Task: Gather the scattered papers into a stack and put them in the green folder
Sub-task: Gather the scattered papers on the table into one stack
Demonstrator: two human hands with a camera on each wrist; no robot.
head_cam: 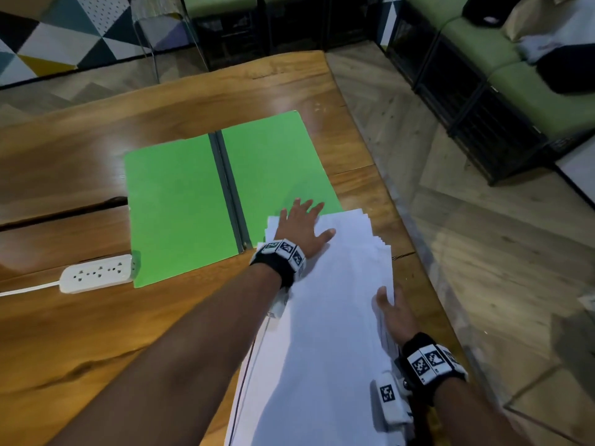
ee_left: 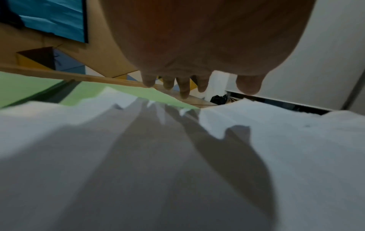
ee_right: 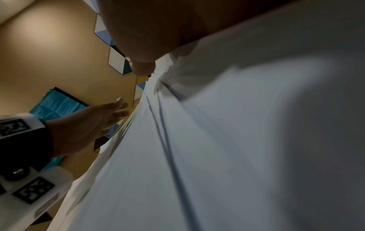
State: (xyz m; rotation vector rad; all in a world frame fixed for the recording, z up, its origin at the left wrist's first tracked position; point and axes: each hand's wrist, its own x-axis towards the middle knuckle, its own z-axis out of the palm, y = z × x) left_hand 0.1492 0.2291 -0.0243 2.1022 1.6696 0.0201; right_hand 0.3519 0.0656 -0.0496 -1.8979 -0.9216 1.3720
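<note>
The green folder (head_cam: 180,201) (ee_left: 23,87) lies open and flat on the wooden table (head_cam: 80,333), with a dark spine down its middle. A thick stack of white papers (head_cam: 328,300) (ee_left: 177,171) (ee_right: 237,140) runs from the near edge up onto the near corner of the folder's right leaf. My left hand (head_cam: 301,225) (ee_left: 185,87) (ee_right: 92,125) is spread, fingers straight, over the stack's far end. At the stack's right edge my right hand (head_cam: 391,313) (ee_right: 142,46) grips it, thumb on top. Its other fingers are hidden under the sheets.
A white power strip (head_cam: 96,273) with its cable lies left of the folder's near corner. A dark crack (head_cam: 64,210) crosses the table's left part. The table's right edge runs close beside the stack, with wooden floor beyond. Green benches (head_cam: 483,49) stand at the far right.
</note>
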